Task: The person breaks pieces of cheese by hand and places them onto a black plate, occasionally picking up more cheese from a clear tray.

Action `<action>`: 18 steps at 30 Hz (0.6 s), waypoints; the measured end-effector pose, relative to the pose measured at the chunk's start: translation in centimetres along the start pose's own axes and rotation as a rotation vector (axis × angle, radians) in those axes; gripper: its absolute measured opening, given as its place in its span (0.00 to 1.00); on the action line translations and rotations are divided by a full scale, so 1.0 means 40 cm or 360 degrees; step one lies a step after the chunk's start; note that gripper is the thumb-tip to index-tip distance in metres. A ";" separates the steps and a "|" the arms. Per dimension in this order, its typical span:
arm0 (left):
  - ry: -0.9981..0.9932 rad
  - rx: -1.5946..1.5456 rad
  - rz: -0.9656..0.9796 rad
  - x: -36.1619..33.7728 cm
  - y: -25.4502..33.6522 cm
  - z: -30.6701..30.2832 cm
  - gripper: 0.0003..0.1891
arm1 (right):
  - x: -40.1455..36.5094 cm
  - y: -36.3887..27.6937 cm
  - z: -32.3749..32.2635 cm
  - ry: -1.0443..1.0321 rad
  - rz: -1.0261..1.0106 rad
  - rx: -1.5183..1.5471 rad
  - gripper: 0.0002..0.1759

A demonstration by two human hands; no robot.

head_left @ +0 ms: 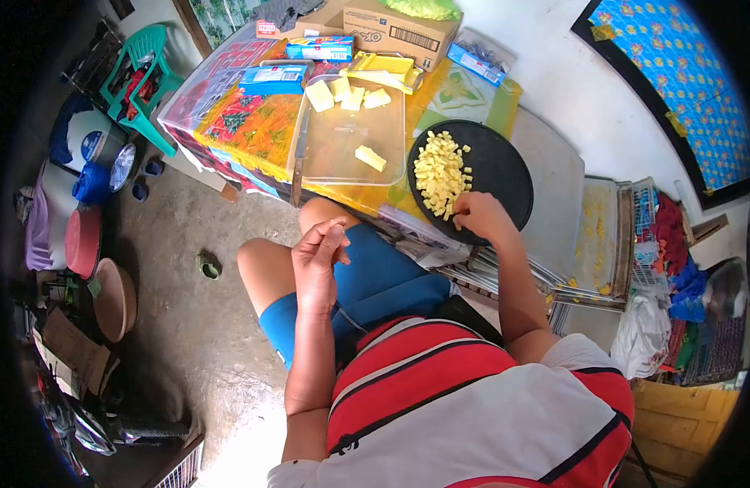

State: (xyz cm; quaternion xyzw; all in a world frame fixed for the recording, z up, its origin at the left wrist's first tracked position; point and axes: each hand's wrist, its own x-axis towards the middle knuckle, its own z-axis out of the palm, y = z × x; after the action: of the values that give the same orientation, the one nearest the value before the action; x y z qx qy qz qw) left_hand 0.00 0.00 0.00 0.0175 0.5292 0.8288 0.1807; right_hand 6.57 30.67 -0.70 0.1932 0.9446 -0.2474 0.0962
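My left hand (pixel 318 254) is raised above my lap, its thumb and fingers pinched together; I cannot make out anything between them. My right hand (pixel 482 216) is at the near edge of a round black tray (pixel 505 175), fingers bent and close together beside the cheese cubes. Its fingertips are partly hidden, so what they hold does not show. Many pale yellow cheese cubes (pixel 440 172) lie heaped on the tray's left half. To the left, a clear plastic board (pixel 334 154) carries several thick cheese pieces at its far end and one cheese stick (pixel 371 158) nearer me.
Blue boxes (pixel 275 79), a yellow slicer-like frame (pixel 383 67) and a cardboard box (pixel 403 34) stand at the table's back. A grey board (pixel 554 187) and stacked racks (pixel 598 236) are at the right. Across the floor at left are a green chair (pixel 143 77) and basins (pixel 115 301).
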 end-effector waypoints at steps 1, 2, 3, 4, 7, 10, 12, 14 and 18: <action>-0.0019 0.0006 -0.0008 0.001 -0.004 0.007 0.11 | 0.002 -0.003 0.010 0.0013 -0.0034 0.0000 0.13; -0.0037 0.0013 -0.0019 -0.001 -0.010 0.013 0.10 | 0.010 0.001 0.023 -0.0003 -0.0038 -0.0008 0.11; -0.0082 -0.0010 -0.0018 -0.005 -0.023 0.029 0.10 | 0.007 0.012 0.010 0.0015 -0.0050 -0.0039 0.11; -0.0101 0.0008 -0.0056 -0.025 -0.026 0.027 0.10 | -0.008 0.013 0.023 -0.0012 -0.0052 -0.0029 0.11; -0.0147 0.0030 -0.0120 -0.034 -0.032 0.037 0.10 | -0.021 0.019 0.010 0.0019 -0.0128 0.0164 0.10; -0.0188 0.0039 -0.0150 -0.029 -0.040 0.039 0.10 | -0.025 0.014 -0.016 -0.0018 -0.0171 0.0675 0.10; -0.0287 0.0111 -0.0201 -0.020 -0.054 0.057 0.10 | -0.022 -0.004 -0.033 -0.0114 -0.0177 0.1160 0.10; -0.0414 0.0220 -0.0228 -0.016 -0.068 0.088 0.12 | -0.033 -0.049 -0.034 -0.0146 -0.0306 0.1544 0.10; -0.0530 0.0141 -0.0142 -0.007 -0.065 0.140 0.14 | -0.061 -0.180 -0.028 -0.0233 -0.0492 0.1882 0.07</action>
State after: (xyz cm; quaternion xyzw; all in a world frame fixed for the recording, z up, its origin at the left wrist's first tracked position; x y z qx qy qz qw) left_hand 2.23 5.75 0.22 0.1389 0.5281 0.7816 0.3016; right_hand 5.73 24.67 4.05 0.0572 0.6554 -0.7531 0.0004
